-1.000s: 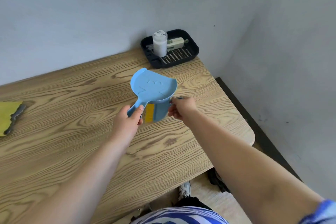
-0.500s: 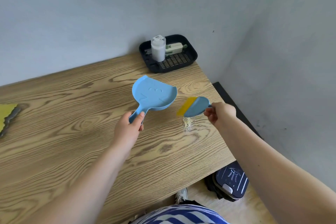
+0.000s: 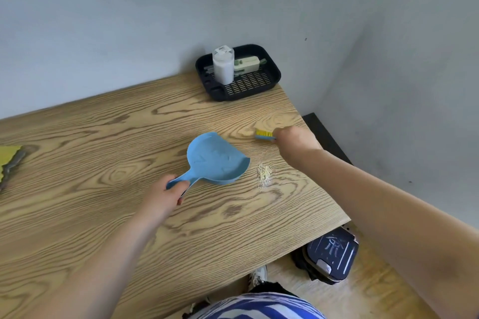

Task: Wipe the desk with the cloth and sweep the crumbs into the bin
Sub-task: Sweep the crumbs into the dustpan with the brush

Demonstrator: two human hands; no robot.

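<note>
My left hand (image 3: pixel 166 195) grips the handle of a blue dustpan (image 3: pixel 216 159), which lies low over the wooden desk (image 3: pixel 103 163) with its open lip facing right. A small pile of pale crumbs (image 3: pixel 263 175) sits on the desk just right of that lip. My right hand (image 3: pixel 294 138) holds a small blue brush with yellow bristles (image 3: pixel 263 134), bristles up, beyond the crumbs near the desk's right edge. The yellow cloth (image 3: pixel 9 160) lies at the far left edge of the desk. A dark bin (image 3: pixel 330 254) with a closed lid stands on the floor under the desk's right corner.
A black tray (image 3: pixel 269 80) sits in the back right corner of the desk against the wall, holding a white bottle (image 3: pixel 223 65) and a pale green tool. Grey walls close in behind and to the right. A shoe shows below the desk's front edge.
The brush came apart from the dustpan and moved right and farther away in my right hand. The dustpan dropped lower toward the desk. The crumb pile came into view.
</note>
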